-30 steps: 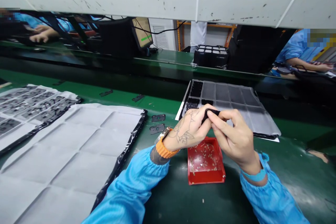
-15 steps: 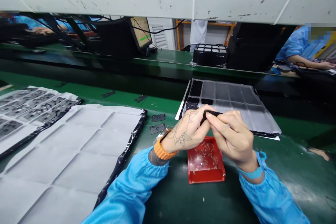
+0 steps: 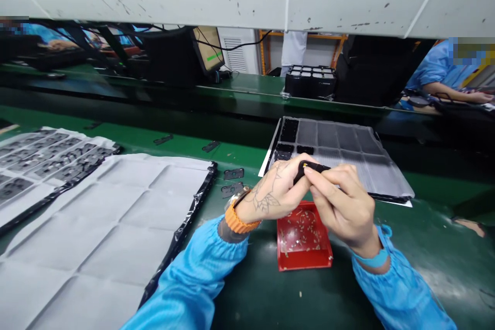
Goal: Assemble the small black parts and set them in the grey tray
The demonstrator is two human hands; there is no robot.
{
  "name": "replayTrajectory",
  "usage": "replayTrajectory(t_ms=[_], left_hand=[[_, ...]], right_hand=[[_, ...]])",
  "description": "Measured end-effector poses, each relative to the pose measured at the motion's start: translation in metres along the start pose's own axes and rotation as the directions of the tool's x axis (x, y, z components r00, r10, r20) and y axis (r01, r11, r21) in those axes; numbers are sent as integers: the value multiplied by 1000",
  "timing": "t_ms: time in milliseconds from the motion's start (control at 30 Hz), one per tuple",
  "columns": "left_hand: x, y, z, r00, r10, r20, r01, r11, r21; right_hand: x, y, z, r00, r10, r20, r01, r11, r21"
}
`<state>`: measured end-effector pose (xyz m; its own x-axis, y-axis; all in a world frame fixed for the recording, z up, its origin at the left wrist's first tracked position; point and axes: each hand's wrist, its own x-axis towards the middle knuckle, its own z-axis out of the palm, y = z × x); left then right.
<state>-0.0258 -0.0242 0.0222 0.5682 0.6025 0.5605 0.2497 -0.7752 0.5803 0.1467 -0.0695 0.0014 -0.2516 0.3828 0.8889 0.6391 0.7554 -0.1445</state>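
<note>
My left hand (image 3: pixel 276 188) is closed around a small black plastic part (image 3: pixel 317 167), held above the bench. My right hand (image 3: pixel 344 203) pinches the same part from the other side, its thumb and fingertips against it. A tiny yellow spot shows on the part beside my right fingertip; whether it is a separate piece I cannot tell. Below my hands stands a red bin (image 3: pixel 304 260) with many tiny pale pieces scattered in it. Flat black plates (image 3: pixel 234 174) lie on the green bench left of my hands.
A covered compartment tray (image 3: pixel 348 149) with black parts in its left cells lies beyond my hands. At left are a large white-lined tray (image 3: pixel 112 227) and another tray (image 3: pixel 46 157) full of grey parts. A grey beam (image 3: pixel 240 0) crosses overhead. Co-workers in blue sleeves (image 3: pixel 433 69) sit across.
The black part has tilted slightly in my fingers, and the yellow spot now shows by my right fingertip. Both hands keep nearly the same place.
</note>
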Motion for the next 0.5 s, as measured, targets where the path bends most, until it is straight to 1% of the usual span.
replayTrajectory(t_ms=[100,267,333,433,500], left_hand=[[-2,-2,1,1000,-15,-17,15,1000,21],[0,1,0,1000,3,31,-2,1000,-24],[2,2,-1,999,-2,45,4,999,-33],[5,-1,-6,997,-47,66,50,998,-42],[6,-6,-12,989,-132,63,137,987,-80]], right_hand=[[1,0,-1,1000,8,26,-8,1000,-10],[4,-1,-1,999,22,39,-23,999,26],[5,-2,-2,997,54,60,-58,997,55],[5,1,-9,981,183,61,-192,960,202],[4,5,-19,952,304,33,-298,901,314]])
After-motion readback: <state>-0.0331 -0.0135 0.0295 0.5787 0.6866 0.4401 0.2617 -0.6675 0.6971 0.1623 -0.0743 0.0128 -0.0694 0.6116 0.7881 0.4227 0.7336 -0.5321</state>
